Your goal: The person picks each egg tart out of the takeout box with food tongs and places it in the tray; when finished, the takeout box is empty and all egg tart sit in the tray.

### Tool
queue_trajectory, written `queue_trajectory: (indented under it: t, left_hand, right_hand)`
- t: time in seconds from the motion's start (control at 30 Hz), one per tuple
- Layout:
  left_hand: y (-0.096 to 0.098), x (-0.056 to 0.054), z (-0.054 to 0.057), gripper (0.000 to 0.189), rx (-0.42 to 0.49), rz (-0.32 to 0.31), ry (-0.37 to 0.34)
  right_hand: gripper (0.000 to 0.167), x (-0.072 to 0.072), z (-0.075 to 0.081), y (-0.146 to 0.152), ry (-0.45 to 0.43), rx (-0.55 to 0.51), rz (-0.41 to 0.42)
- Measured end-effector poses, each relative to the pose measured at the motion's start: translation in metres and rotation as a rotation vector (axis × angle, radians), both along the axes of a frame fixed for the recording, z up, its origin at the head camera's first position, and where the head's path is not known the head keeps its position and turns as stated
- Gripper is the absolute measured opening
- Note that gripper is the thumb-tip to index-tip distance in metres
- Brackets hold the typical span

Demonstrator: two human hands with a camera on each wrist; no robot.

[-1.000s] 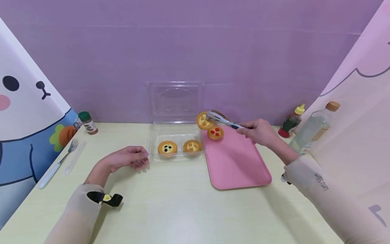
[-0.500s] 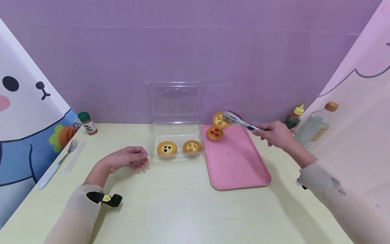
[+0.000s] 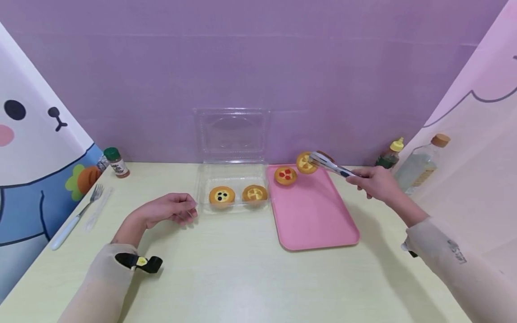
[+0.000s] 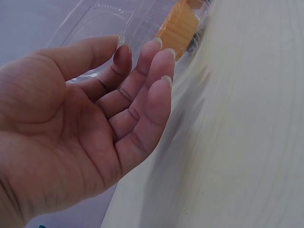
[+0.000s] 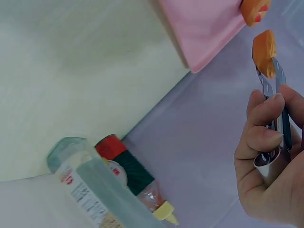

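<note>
Head view: right hand (image 3: pixel 374 183) gripped silver metal tongs (image 3: pixel 333 166), tips clamped on round golden tart (image 3: pixel 304 163), leftward, near far right corner of pink rectangular tray (image 3: pixel 315 224).

head: pale glare is pooling on table (image 3: pixel 242 273) | left hand (image 3: pixel 166 210) is casting a soft shadow | wrist views are looking dimmer
</note>
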State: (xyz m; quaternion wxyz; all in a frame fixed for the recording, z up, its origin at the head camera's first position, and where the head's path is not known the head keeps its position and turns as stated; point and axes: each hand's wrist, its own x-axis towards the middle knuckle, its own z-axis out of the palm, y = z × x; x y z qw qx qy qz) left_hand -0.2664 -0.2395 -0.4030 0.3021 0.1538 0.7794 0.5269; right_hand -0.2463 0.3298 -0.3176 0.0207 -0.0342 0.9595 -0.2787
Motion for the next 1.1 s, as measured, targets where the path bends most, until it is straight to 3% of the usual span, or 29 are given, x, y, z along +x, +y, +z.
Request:
queue_trajectory:
  t: [0.23,0.4,0.83,1.1]
  left_hand:
    - [0.0,0.0,-0.001,0.034,-0.005,0.007,-0.006]
    - [0.0,0.0,0.001,0.035,-0.002,0.009,-0.007]
    - [-0.001,0.001,0.004,0.036,-0.002,0.0,-0.001]
    - [0.0,0.0,0.0,0.033,-0.005,0.01,-0.008]
  right_hand:
    - [0.052,0.0,-0.012,0.006,-0.045,0.04,-0.008]
    - [0.049,-0.001,-0.018,0.007,-0.048,0.031,-0.002]
    - [0.048,-0.003,-0.026,0.01,-0.097,0.016,0.005]
    - [0.045,-0.006,-0.029,0.014,-0.097,0.015,0.017]
